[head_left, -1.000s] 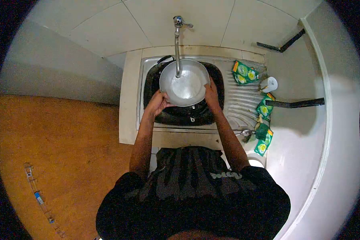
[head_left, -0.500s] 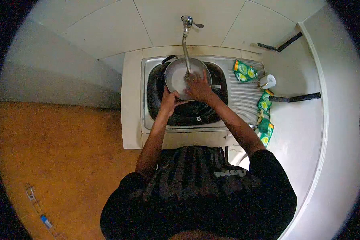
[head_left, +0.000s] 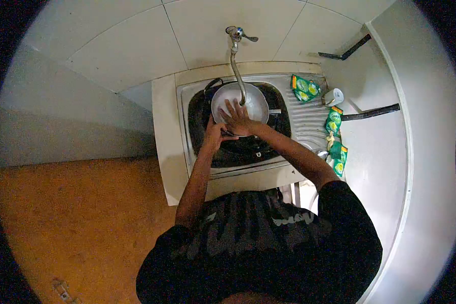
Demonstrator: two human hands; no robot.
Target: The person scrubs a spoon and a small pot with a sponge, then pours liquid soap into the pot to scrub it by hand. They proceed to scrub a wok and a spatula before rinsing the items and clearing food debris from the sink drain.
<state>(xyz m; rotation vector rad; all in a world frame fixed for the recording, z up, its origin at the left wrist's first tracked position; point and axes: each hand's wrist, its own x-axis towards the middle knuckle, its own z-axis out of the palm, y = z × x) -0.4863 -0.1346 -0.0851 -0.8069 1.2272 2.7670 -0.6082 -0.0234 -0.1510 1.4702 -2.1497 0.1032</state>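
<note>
A round metal bowl [head_left: 257,105] is under the curved spout of the tap [head_left: 236,66], above a dark basin in the sink [head_left: 185,147]. My left hand [head_left: 215,135] grips the near left edge of the bowl, thumb toward the rim. My right hand [head_left: 236,120] lies inside the bowl, palm down with its fingers spread, just left of the spout's end. Whether water runs from the spout is hard to tell.
Green packets [head_left: 305,88] and a white cup [head_left: 333,97] stand on the ribbed drainboard at the right. More green packets [head_left: 334,120] line its right edge. A black bracket [head_left: 372,112] sticks out from the right wall. Tiled wall rises behind the tap.
My right hand has moved left inside the bowl, and its fingers now show spread apart. My left hand still holds the edge. The whole view has tilted slightly.
</note>
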